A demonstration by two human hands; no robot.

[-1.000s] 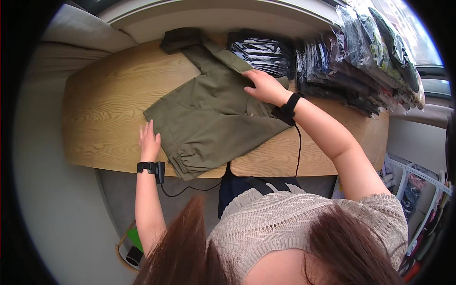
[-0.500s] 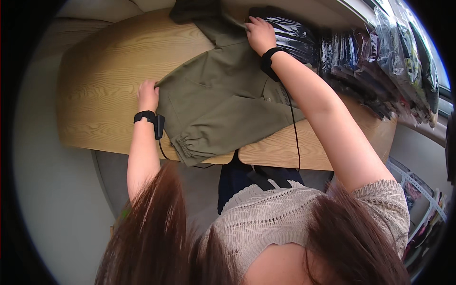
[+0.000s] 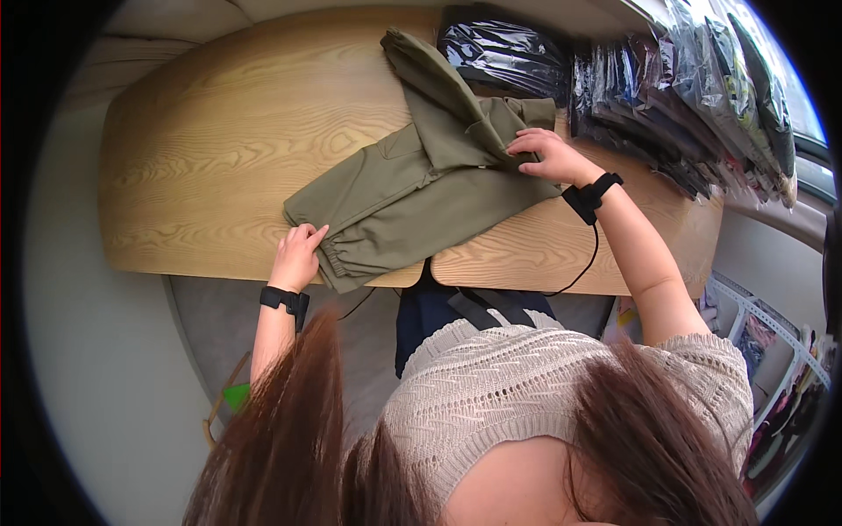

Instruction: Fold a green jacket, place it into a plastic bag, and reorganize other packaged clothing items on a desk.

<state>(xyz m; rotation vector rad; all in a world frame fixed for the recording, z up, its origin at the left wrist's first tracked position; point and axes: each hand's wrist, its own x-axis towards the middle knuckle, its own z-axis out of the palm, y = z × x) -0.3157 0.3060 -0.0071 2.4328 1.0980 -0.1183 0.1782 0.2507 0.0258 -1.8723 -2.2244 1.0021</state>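
An olive-green jacket (image 3: 421, 193) lies partly folded on the wooden table (image 3: 219, 149). Its gathered elastic cuff (image 3: 342, 257) rests at the near left, close to the table's front edge. My left hand (image 3: 296, 260) grips the jacket's lower left edge beside that cuff, thumb over the cloth. At the other end my right hand (image 3: 554, 158) is closed on fabric at the upper part, where a flap is folded over. One long folded piece reaches away toward the far side. What lies under my right fingers is hidden.
A dark garment in clear plastic (image 3: 504, 54) lies at the far edge. To its right stands a row of plastic-wrapped clothes (image 3: 653, 96). A white rack (image 3: 759, 324) with clothes is at the lower right. Cables hang from both black wristbands (image 3: 592, 195).
My right hand has come nearer and rightward, bringing the far part of the jacket over onto its body. My left hand has shifted nearer and slightly right, toward the cuff.
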